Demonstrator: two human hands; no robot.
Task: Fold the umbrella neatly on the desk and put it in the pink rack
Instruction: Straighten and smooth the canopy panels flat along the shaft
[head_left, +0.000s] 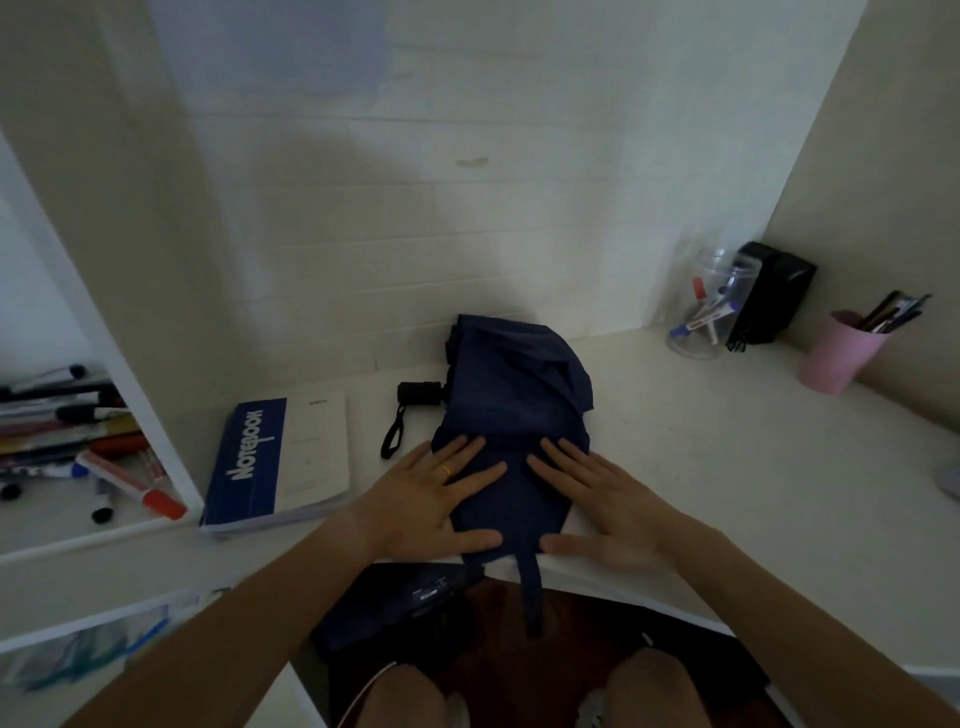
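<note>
The navy umbrella (511, 415) lies on the white bench (727, 441), its strap hanging over the near edge. My left hand (431, 499) and right hand (597, 499) press flat on its cloth, fingers spread. Pink cup (836, 353), possibly the rack, stands far right.

Umbrella (511, 415): matt navy cloth, softly creased.
Umbrella handle (420, 392): matt black plastic.
Desk (727, 441): smooth, matt white surface.
Notebook (275, 462): paper, with a smooth blue and white cover.
Jar (714, 306): clear, glossy plastic.
Pink cup (836, 353): smooth, matt plastic.
</note>
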